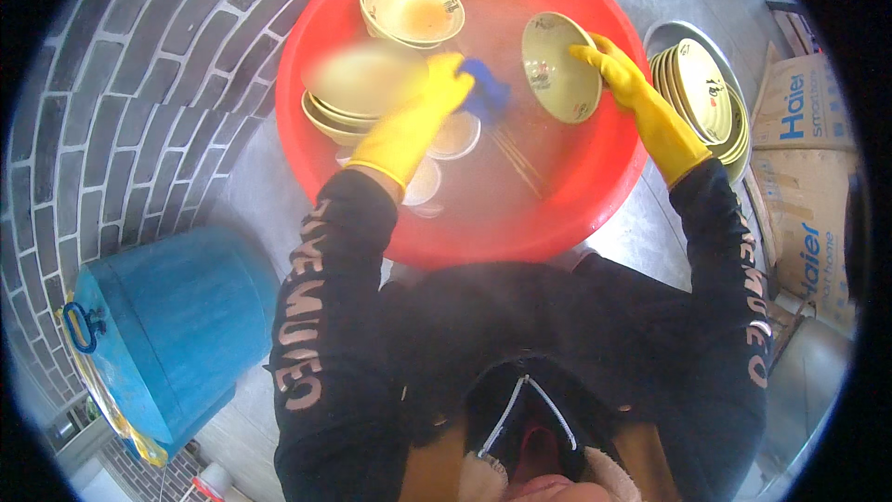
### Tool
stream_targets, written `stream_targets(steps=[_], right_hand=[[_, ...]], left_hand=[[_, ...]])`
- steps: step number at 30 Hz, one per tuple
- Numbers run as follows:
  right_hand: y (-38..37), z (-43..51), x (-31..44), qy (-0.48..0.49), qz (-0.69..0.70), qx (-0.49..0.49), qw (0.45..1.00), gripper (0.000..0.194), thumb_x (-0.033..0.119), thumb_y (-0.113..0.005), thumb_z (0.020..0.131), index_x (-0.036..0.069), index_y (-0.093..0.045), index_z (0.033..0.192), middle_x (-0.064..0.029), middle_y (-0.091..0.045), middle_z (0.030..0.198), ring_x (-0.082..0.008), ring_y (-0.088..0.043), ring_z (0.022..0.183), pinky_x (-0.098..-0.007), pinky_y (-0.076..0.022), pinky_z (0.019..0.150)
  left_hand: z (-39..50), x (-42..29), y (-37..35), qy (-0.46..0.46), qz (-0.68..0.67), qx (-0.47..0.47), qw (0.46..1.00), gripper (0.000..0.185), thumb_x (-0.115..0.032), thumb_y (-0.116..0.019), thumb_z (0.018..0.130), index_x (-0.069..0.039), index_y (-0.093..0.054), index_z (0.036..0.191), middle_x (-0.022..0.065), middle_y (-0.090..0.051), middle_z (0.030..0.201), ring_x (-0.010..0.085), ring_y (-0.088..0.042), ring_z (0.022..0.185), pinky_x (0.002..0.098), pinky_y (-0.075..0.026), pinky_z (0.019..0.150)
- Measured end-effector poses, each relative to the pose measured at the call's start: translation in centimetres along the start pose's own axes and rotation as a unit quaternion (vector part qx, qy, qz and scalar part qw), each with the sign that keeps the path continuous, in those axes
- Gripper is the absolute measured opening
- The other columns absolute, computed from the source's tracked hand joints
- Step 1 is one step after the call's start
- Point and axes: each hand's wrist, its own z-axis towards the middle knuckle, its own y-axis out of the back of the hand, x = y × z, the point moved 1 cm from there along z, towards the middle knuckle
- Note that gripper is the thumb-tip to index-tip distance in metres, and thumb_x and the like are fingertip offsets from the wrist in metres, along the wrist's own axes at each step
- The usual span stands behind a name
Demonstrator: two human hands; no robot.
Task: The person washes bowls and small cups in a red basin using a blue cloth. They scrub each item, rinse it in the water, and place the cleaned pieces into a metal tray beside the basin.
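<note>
Yellow rubber gloves cover both of my hands above a large red plastic tub (pixel 446 244) of cloudy water. In my left hand (pixel 432 97) is a bunched blue cloth (pixel 484 90). My right hand (pixel 617 73) grips the right rim of a pale yellow-green bowl (pixel 561 70), tilted with its printed inside showing. Beside my left hand sits a stack of bowls (pixel 334 111), its top blurred. Farther back is another small stack of bowls (pixel 414 10). Wooden chopsticks (pixel 516 160) and round pale dishes (pixel 456 136) lie in the water, partly hidden by my left forearm.
Right of the tub, a metal basin (pixel 739 171) holds several stacked bowls (pixel 704 90). Haier cardboard boxes (pixel 801 174) stand at the far right. A grey brick wall (pixel 160 70) rises on the left, with a blue plastic container (pixel 181 328) near it.
</note>
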Motion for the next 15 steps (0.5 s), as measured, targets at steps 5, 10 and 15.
stream_targets(steps=[5,10,15], right_hand=[[0.5,2.9,-3.4,0.040,-0.208,-0.130,0.969,0.046,0.030,-0.060,0.097,0.005,-0.059,0.136,-0.0153,-0.071,0.117,-0.0310,-0.069,0.106,-0.0393,-0.0531,0.089],[-2.1,5.6,-7.9,0.066,-0.323,-0.245,0.912,0.032,0.030,-0.056,0.095,0.003,-0.072,0.101,-0.0240,-0.073,0.092,-0.0429,-0.071,0.086,-0.0497,-0.0545,0.075],[-3.1,5.9,-9.9,-0.183,0.045,-0.076,0.979,0.036,0.027,-0.049,0.101,-0.003,-0.067,0.111,-0.0234,-0.074,0.090,-0.0324,-0.072,0.067,-0.0409,-0.0590,0.056]], left_hand=[[0.7,4.2,3.6,0.260,-0.439,-0.136,0.849,0.041,-0.030,-0.066,0.092,-0.003,-0.067,0.122,0.0159,-0.072,0.107,0.0294,-0.067,0.090,0.0404,-0.051,0.076],[1.0,4.5,10.5,0.251,-0.601,-0.128,0.748,0.032,-0.028,-0.064,0.096,0.000,-0.069,0.111,0.0095,-0.076,0.089,0.0203,-0.068,0.063,0.0338,-0.052,0.054],[-0.1,3.3,12.8,0.164,-0.434,0.012,0.886,0.031,-0.023,-0.061,0.098,-0.001,-0.066,0.119,0.0156,-0.074,0.101,0.0249,-0.071,0.079,0.0398,-0.059,0.065]])
